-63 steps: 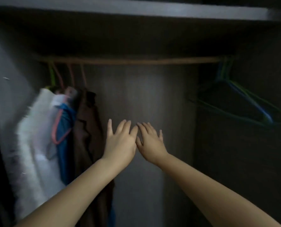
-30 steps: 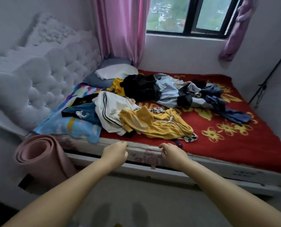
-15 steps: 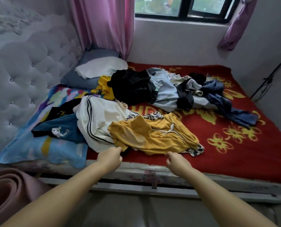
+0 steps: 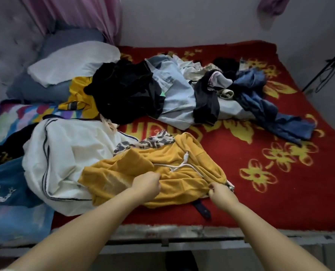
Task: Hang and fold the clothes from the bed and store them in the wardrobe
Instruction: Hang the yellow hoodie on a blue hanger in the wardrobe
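Two hands grip the hoodie (image 4: 158, 178) at the bed's (image 4: 182, 230) near edge: your left hand (image 4: 146, 185) bunches its middle, your right hand (image 4: 220, 194) pinches its hem. Soft, light, limp terry; take the shoulders instead. Beyond: white top (image 4: 65, 153), black heap (image 4: 127, 90), denim (image 4: 260, 106).

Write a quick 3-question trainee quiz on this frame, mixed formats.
1. True or false: both hands grip the yellow garment.
2. Which garment lies directly left of the yellow one? A) white garment with dark stripes B) blue jeans C) black garment
3. Fill in: the blanket under the clothes is ____ with yellow flowers.

Key:
1. True: left hand and right hand both pinch its near edge.
2. A
3. red
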A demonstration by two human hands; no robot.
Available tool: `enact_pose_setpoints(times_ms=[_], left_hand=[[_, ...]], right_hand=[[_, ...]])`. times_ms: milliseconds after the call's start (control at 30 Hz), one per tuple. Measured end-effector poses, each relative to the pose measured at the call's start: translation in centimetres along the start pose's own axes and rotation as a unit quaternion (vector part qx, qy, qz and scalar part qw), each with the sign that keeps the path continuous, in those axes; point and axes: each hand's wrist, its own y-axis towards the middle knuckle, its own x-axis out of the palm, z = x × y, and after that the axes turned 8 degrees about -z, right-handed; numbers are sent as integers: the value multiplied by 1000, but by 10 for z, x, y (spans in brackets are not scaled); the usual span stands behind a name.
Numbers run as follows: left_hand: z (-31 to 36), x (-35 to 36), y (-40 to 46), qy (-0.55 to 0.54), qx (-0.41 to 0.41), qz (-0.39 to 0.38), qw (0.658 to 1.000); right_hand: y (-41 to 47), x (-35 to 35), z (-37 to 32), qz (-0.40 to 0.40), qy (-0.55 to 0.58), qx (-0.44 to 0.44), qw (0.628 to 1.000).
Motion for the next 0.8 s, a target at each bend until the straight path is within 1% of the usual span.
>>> enact_pose_setpoints(times_ms=[167,267,333,433,500,567,633,667,733,800], left_hand=[[62,-6,142,-58,-35,-65,996],[73,5,204,-137,-69,-66,986],[70,16,242,-205,-104,-47,972],[70,29,303,-298,-175,-9,938],[72,33,331,-337,-232,-18,912],[71,39,345,-345,-274,-40,897],[65,44,345,-364,-287,-30,886],[60,46,341,-394,-286,-16,874],[50,42,325,-474,-283,-2,834],[37,31,301,-546,-279,3,790]], right_hand=[[99,-38,45,0,45,54,998],[143,-41,60,9,55,63,996],[167,-36,67,-5,68,64,996],[201,-24,85,-51,97,74,991],[212,-15,93,-80,96,75,989],[218,-7,100,-80,62,81,992],[221,-5,106,-77,62,84,992],[222,-7,109,-79,90,83,989],[218,-17,111,-79,164,80,980],[208,-33,110,-55,227,69,970]])
